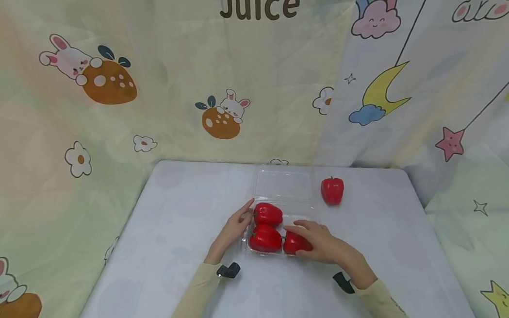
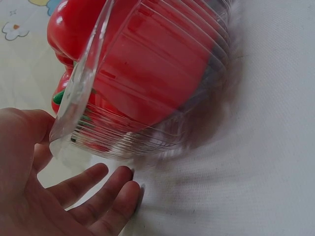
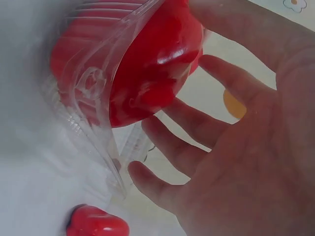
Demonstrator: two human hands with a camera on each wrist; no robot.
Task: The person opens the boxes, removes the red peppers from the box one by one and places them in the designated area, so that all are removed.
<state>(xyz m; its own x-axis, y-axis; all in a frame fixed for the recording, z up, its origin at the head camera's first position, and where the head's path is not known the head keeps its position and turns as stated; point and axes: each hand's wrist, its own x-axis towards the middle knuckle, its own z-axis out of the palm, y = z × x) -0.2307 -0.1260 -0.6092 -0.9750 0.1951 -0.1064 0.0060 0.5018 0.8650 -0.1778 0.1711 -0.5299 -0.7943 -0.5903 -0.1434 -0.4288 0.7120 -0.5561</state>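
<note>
Three red bell peppers sit in a clear plastic container: one back left (image 1: 268, 214), one front left (image 1: 265, 239) and one front right (image 1: 293, 243). My right hand (image 1: 321, 242) spans the front-right pepper, thumb on one side and fingers curved round the other. In the right wrist view that pepper (image 3: 152, 73) rests inside the container wall (image 3: 91, 93), with the little finger apart from it. At the container's left side, my left hand (image 1: 234, 228) touches the rim (image 2: 74, 108). Its other fingers are loosely extended beside the ribbed wall.
The container's clear lid (image 1: 283, 186) lies folded back behind the base. A fourth red bell pepper (image 1: 332, 191) stands on the white table (image 1: 180, 222), right of the lid. A printed cloth backdrop (image 1: 172, 76) hangs behind the table.
</note>
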